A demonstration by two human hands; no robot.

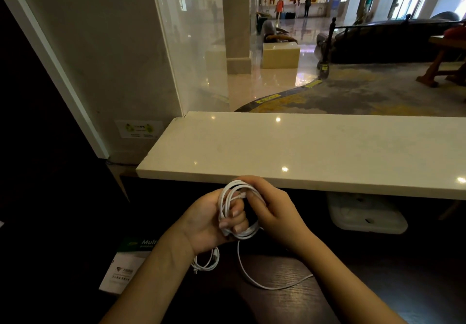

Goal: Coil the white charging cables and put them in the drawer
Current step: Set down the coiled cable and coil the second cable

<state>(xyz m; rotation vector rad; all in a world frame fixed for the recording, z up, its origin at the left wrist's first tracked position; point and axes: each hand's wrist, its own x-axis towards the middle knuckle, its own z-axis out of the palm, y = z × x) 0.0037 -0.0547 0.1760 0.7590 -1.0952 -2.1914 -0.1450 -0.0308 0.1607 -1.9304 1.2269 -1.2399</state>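
A white charging cable point(228, 199) is wound in several loops around the fingers of my left hand point(204, 222), which grips the coil just below the front edge of the pale counter. My right hand point(274, 210) holds the same coil from the right, fingers curled over the loops near a plug end. The cable's loose tail point(264, 284) hangs down and curves across the dark wooden desk. A second, smaller white cable coil point(205, 260) lies on the desk under my left wrist. No drawer is in view.
A pale stone counter point(302, 152) runs across in front, with a glass pane behind it. A green-and-white printed box point(126, 265) lies at the lower left of the dark desk point(290, 303). A white plastic object point(365, 215) sits under the counter on the right.
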